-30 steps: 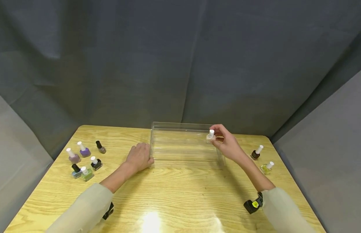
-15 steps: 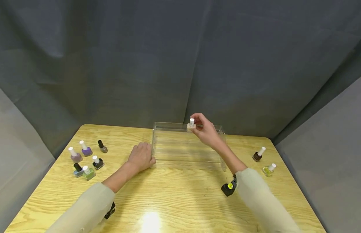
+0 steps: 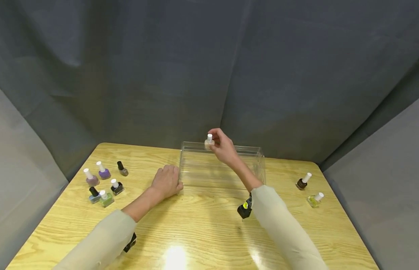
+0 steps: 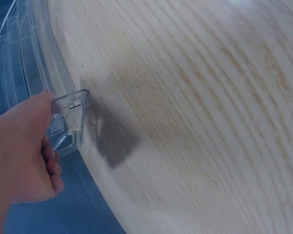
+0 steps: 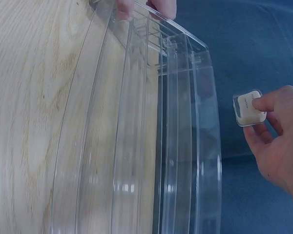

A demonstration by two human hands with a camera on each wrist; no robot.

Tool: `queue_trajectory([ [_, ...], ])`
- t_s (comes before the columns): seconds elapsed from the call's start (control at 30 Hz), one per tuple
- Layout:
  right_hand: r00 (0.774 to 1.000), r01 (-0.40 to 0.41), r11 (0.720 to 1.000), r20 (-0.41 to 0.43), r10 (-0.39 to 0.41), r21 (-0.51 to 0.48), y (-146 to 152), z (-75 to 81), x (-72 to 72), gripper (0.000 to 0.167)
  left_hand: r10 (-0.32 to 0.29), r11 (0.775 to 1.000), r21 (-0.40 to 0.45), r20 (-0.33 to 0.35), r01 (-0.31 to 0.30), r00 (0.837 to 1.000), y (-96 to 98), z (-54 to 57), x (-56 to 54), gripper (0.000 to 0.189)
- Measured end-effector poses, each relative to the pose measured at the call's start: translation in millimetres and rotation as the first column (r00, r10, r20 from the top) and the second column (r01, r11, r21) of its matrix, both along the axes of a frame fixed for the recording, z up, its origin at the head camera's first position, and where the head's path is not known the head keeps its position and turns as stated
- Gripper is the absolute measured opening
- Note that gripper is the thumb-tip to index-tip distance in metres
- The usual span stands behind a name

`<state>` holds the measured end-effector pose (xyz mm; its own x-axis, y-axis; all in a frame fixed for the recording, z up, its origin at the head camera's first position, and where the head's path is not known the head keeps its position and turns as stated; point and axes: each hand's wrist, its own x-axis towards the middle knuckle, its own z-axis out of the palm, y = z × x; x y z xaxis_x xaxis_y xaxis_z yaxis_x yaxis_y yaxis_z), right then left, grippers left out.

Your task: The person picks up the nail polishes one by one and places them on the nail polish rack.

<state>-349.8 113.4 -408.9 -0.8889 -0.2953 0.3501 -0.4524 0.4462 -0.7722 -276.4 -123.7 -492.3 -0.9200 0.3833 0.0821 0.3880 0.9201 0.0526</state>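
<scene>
Wood table (image 3: 195, 225) under clear rack (image 3: 202, 167), dark curtain (image 3: 162, 75) behind, grey panels (image 3: 391, 161) beside.

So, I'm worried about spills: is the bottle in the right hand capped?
Capped: in the head view, a white cap tops the pale bottle.

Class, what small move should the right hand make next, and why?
Perhaps ease the pale bottle down toward the back of the clear rack: the right hand holds it apart from the rack, while the left hand grips the rack's side.
</scene>
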Motion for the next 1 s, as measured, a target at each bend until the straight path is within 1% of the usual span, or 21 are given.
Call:
queue_trajectory([
  [0.17,1.0,0.006,1.0,-0.014,-0.006,0.005,-15.6,-5.1,-8.0,0.04,0.007,1.0,0.016,0.007,-0.007,1.0,-0.7,-0.2,1.2,0.031],
  [0.37,1.0,0.016,0.999,0.019,-0.016,0.036,-27.9,-12.7,-12.8,0.039,0.001,0.999,0.051,-0.015,0.0,1.0,1.4,-1.2,4.0,0.029],
  [0.6,1.0,0.016,0.998,-0.01,-0.016,0.067,-41.0,-21.6,-15.8,0.038,0.011,1.0,0.006,-0.013,-0.01,1.0,2.2,0.8,6.0,0.03],
  [0.7,1.0,0.022,0.996,-0.019,-0.021,0.091,-44.8,-24.3,-15.5,0.038,0.009,1.0,0.006,-0.018,-0.008,1.0,1.9,0.1,5.6,0.031],
  [0.87,0.999,0.035,0.993,-0.016,-0.033,0.114,-47.8,-28.4,-15.9,0.037,0.012,1.0,0.012,-0.005,-0.012,1.0,2.7,-1.0,6.1,0.031],
  [1.0,0.999,0.042,0.991,-0.013,-0.041,0.125,-47.6,-30.7,-16.5,0.038,0.013,1.0,-0.012,0.007,-0.013,1.0,3.9,-0.6,6.7,0.032],
])
